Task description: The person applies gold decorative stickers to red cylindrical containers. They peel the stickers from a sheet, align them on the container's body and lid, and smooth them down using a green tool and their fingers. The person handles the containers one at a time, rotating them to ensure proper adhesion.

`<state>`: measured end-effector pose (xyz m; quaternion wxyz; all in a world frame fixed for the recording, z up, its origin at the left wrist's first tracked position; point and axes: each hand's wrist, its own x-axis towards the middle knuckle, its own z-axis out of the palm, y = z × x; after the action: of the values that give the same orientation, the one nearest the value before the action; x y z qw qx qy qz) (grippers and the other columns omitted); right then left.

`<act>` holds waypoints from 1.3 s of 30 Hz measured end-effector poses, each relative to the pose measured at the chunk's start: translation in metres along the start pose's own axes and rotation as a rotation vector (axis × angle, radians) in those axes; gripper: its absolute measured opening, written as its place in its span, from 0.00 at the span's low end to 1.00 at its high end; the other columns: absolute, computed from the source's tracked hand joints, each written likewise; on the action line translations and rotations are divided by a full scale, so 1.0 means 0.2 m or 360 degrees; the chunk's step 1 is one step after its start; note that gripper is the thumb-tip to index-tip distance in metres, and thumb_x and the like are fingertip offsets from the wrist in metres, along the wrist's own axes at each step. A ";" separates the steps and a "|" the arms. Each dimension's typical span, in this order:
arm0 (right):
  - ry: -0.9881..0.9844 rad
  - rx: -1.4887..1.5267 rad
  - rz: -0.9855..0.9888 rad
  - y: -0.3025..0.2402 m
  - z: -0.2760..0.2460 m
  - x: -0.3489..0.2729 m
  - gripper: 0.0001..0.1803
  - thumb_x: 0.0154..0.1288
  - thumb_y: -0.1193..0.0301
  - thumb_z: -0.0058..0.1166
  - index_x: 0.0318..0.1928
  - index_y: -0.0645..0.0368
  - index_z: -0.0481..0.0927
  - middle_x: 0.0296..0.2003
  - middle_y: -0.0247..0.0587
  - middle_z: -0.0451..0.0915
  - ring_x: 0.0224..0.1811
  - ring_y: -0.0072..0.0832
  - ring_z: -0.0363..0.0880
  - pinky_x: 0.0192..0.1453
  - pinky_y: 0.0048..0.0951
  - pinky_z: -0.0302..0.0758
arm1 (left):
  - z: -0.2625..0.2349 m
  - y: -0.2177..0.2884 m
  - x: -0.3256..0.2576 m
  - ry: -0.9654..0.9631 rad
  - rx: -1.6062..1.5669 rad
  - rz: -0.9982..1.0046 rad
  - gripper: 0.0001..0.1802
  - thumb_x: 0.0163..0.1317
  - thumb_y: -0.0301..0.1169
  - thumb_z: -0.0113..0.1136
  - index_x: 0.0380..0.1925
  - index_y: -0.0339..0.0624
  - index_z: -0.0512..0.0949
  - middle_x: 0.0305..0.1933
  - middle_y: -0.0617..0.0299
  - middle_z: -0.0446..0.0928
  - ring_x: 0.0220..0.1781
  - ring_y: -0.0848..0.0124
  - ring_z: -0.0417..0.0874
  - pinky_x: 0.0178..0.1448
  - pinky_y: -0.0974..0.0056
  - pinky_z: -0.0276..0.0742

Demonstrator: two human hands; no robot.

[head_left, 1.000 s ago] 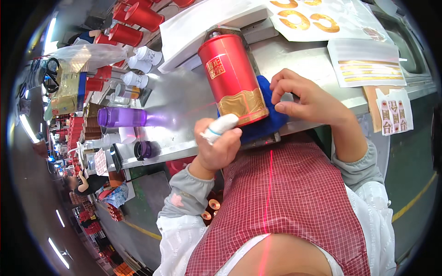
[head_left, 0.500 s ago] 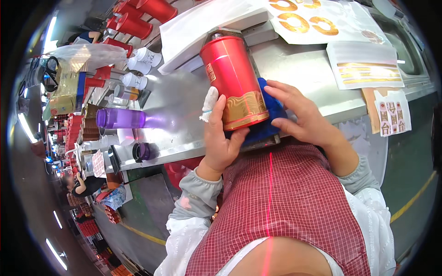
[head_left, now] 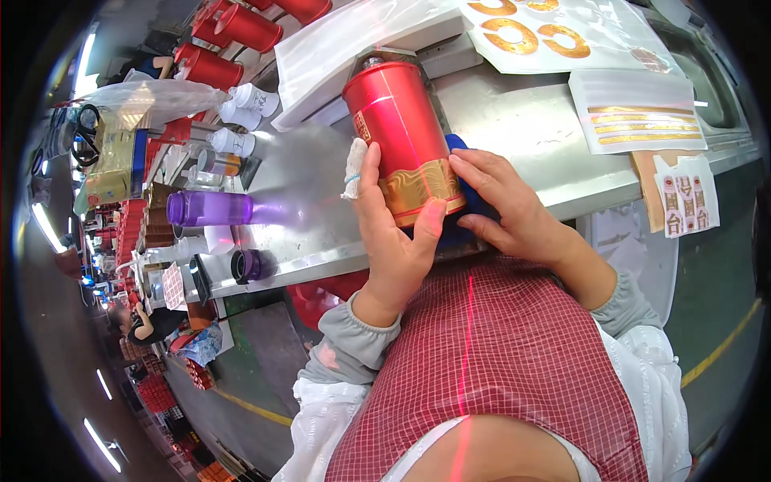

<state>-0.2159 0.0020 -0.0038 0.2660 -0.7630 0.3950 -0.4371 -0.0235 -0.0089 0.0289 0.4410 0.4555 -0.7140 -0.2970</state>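
A glossy red bottle [head_left: 395, 112] with a gold wave-patterned band [head_left: 422, 186] lies on its side, its base toward me. My left hand [head_left: 393, 233] grips its left side, the thumb pressed on the gold band near the base. A white cover [head_left: 353, 167] wraps one finger of that hand. From the right, my right hand [head_left: 510, 205] curves around the lower end, its fingertips against the bottle. Blue material [head_left: 474, 202] shows under and beside the bottle, partly hidden by my right hand. The bottle's underside is hidden.
On the metal table [head_left: 514, 120], sheets with gold rings [head_left: 511, 35] and gold strips [head_left: 642, 119] lie at the far right. A printed label sheet [head_left: 687, 197] hangs by the right edge. Left stand a purple bottle [head_left: 210, 208], white bottles [head_left: 233, 142] and red bottles [head_left: 249, 28].
My left thumb has moved up from the base's edge onto the gold band. My right fingers have shifted left to the bottle's side. The bottle has tilted and moved slightly left.
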 end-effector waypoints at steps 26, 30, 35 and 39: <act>-0.0020 -0.0030 0.0024 -0.02 0.01 0.01 0.41 0.51 0.76 0.63 0.67 0.63 0.62 0.62 0.54 0.66 0.65 0.51 0.63 0.69 0.43 0.61 | -0.01 -0.07 -0.17 0.0289 -0.1009 -0.0265 0.37 0.71 0.40 0.49 0.70 0.30 0.47 0.71 0.48 0.57 0.73 0.61 0.58 0.75 0.58 0.51; -0.0018 -0.0066 -0.0013 -0.01 0.02 0.01 0.42 0.51 0.77 0.63 0.67 0.64 0.62 0.62 0.55 0.66 0.65 0.52 0.63 0.69 0.44 0.61 | -0.02 -0.08 -0.30 0.0233 -0.0125 -0.0027 0.35 0.72 0.41 0.45 0.68 0.25 0.50 0.70 0.40 0.59 0.73 0.52 0.58 0.77 0.53 0.44; -0.0006 -0.0126 -0.0060 -0.01 0.03 0.01 0.42 0.50 0.77 0.63 0.67 0.66 0.62 0.61 0.56 0.67 0.64 0.54 0.63 0.69 0.46 0.61 | -0.01 -0.11 -0.33 0.0181 0.0616 0.0393 0.33 0.71 0.40 0.47 0.65 0.24 0.57 0.67 0.34 0.63 0.70 0.40 0.62 0.75 0.38 0.36; 0.0014 -0.0092 -0.0063 -0.01 0.03 0.01 0.42 0.49 0.77 0.63 0.66 0.67 0.62 0.60 0.56 0.67 0.64 0.54 0.63 0.69 0.46 0.62 | -0.02 -0.07 -0.28 0.0107 0.0909 0.0619 0.29 0.69 0.36 0.50 0.63 0.27 0.61 0.65 0.37 0.66 0.69 0.42 0.65 0.74 0.34 0.34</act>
<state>-0.2093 0.0020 -0.0031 0.2333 -0.7761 0.3934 -0.4340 -0.0036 0.0359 -0.0006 0.3674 0.4254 -0.8268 0.0195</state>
